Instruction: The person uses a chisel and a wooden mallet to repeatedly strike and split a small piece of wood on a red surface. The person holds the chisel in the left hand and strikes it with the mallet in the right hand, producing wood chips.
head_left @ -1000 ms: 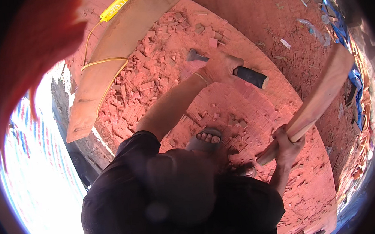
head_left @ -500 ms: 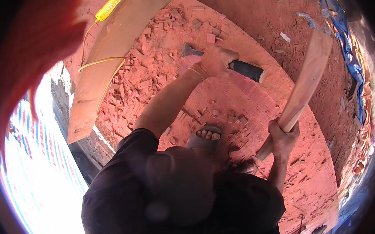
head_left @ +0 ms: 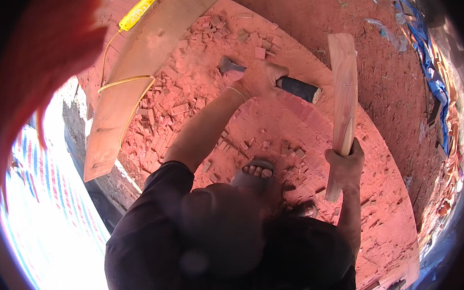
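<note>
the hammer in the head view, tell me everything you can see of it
The hammer has a dark metal head at its left end, a shaft mostly hidden by the grip, and a black handle end sticking out to the right. The left hand is closed around its middle, holding it roughly level above the red brick rubble. Nothing else touches it.

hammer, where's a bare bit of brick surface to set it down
Smoothest patch: brick surface between the hammer in the left hand and the wooden plank held by the right hand. Crowded: brick rubble beside the long board, and chips around the sandalled foot.
</note>
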Tool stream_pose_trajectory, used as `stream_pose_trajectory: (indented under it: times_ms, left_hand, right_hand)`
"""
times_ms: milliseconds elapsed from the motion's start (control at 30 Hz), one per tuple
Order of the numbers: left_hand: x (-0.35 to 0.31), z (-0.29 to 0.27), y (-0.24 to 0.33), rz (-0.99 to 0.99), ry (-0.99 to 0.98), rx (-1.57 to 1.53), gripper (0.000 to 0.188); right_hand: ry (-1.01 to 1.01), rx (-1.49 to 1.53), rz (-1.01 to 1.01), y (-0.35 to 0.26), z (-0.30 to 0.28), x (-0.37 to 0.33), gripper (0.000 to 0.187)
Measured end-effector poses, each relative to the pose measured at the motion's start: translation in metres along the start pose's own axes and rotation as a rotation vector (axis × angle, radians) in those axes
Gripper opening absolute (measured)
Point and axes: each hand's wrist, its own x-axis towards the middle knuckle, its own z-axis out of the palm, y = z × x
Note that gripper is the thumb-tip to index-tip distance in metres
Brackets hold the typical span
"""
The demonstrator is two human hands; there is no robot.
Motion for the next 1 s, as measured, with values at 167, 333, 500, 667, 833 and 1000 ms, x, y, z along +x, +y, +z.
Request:
stream_pose_trajectory:
  times_ms: [167, 333, 500, 667, 833, 1000]
  left_hand:
    - [-0.010, 0.005, -0.005, -0.008, -0.007, -0.049, 0.024]
    - [-0.028, -0.005, 0.004, 0.016, -0.068, -0.189, 0.023]
    - [-0.028, -0.017, 0.011, 0.051, -0.127, -0.196, 0.021]
    - [-0.014, -0.026, 0.007, -0.004, -0.087, -0.278, 0.021]
    - [-0.008, -0.026, 0.003, -0.016, -0.051, -0.267, 0.021]
    - [-0.002, -0.020, -0.002, -0.005, -0.048, -0.092, 0.023]
  right_hand:
    - [0.280, 0.553, -0.149, -0.045, -0.067, -0.002, 0.025]
    - [0.400, 1.000, -0.382, -0.095, -0.049, 0.004, 0.043]
    - [0.295, 0.843, -0.263, -0.072, -0.016, 0.001, 0.056]
    - [0.408, 0.957, -0.556, -0.113, -0.058, 0.023, 0.053]
    - [0.095, 0.832, -0.458, -0.094, 0.010, 0.012, 0.053]
    - [0.088, 0.026, -0.201, -0.016, 0.024, 0.007, 0.024]
